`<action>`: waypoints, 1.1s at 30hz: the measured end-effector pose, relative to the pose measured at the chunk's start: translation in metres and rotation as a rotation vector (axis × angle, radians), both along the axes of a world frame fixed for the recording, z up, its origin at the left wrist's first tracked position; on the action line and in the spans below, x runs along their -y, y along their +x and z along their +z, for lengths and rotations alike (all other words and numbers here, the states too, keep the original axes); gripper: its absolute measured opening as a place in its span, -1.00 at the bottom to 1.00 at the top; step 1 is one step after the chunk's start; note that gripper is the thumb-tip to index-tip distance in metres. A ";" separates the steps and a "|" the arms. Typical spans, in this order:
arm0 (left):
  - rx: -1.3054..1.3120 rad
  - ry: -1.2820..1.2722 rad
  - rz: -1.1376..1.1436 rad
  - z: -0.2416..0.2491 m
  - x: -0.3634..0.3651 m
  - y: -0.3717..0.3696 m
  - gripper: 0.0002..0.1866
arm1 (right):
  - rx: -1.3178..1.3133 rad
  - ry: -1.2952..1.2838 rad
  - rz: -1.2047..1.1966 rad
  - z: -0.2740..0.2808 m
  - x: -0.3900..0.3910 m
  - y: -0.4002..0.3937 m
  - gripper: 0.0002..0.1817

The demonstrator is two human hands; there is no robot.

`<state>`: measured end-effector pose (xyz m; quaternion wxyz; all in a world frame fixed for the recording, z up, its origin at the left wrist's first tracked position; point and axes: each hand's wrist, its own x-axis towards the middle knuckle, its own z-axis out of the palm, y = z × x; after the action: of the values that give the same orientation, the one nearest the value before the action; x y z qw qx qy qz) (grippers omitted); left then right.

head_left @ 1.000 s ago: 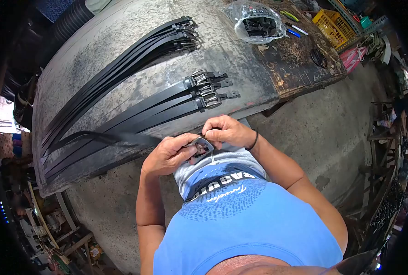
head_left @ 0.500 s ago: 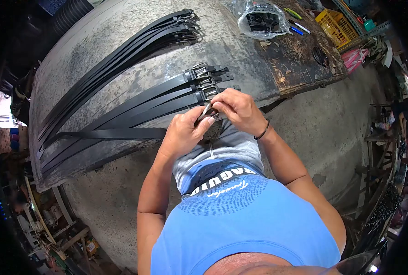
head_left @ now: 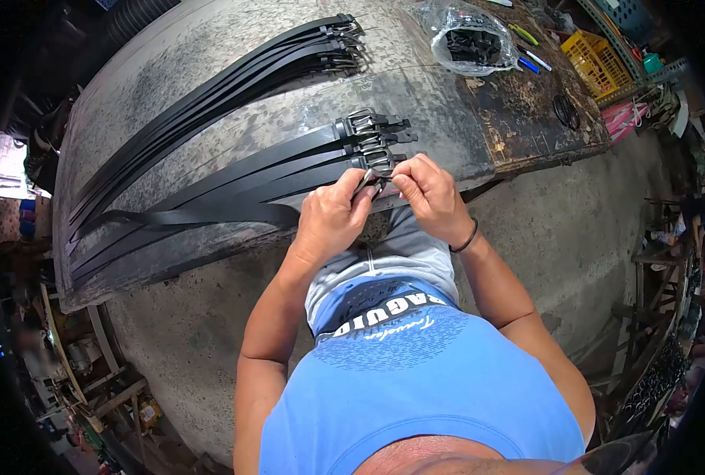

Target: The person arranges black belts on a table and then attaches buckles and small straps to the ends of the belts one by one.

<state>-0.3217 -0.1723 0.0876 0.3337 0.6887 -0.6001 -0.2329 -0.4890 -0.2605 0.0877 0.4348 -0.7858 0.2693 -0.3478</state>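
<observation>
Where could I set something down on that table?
The tabletop looks bare beyond the farther belt bundle, and between it and the nearer belts. It's crowded at the near edge, where the left hand and right hand work at a buckle, and at the pens beside the plastic bag.

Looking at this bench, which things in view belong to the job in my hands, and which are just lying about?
Likely part of the job:
black belt, its buckle end between your left hand and right hand
nearby belts
farther belt bundle
perhaps the clear bag of dark pieces

Apparently just lying about:
blue pen
green tool
yellow crate
</observation>
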 end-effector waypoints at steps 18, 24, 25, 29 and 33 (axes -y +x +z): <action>-0.344 -0.174 -0.220 0.004 -0.006 0.000 -0.86 | 0.316 0.641 0.100 -0.023 0.003 0.002 -0.54; -0.421 -0.034 -0.149 0.011 -0.002 -0.001 -0.79 | 0.409 0.707 0.118 -0.014 0.004 0.011 -0.73; -0.403 -0.063 -0.109 0.012 -0.001 -0.002 -0.75 | 0.402 0.649 0.078 -0.011 0.003 0.011 -0.76; -0.172 0.025 -0.095 0.022 0.003 0.000 -0.73 | 0.351 0.523 0.010 0.001 0.002 0.012 -0.78; -0.163 -0.213 -0.126 0.020 0.009 -0.007 -0.84 | 0.303 0.444 -0.005 0.000 0.001 0.010 -0.79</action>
<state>-0.3287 -0.1811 0.1075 0.4371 0.5892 -0.6344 -0.2437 -0.4789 -0.2611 0.0880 0.6310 -0.6095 0.2729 -0.3949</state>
